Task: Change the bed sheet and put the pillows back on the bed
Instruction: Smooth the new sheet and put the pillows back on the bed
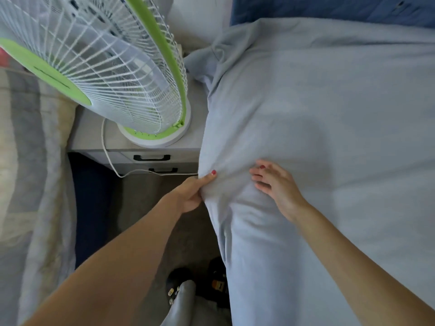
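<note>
A light blue bed sheet [317,114] covers the bed on the right and hangs over its left side. My left hand [191,192] grips a fold of the sheet at the bed's left edge, thumb on top and fingers curled beneath. My right hand [274,182] rests flat on the sheet just to the right, fingers spread and relaxed. A dark blue fabric [329,8] shows at the far end of the bed. No pillow can be made out clearly.
A white and green fan [106,67] stands on a grey nightstand [146,158] with black drawer handles, close to the bed's left edge. Its white cord [110,165] trails down. A bundle of pale bedding [30,161] lies at left. My feet stand in the narrow floor gap [188,290].
</note>
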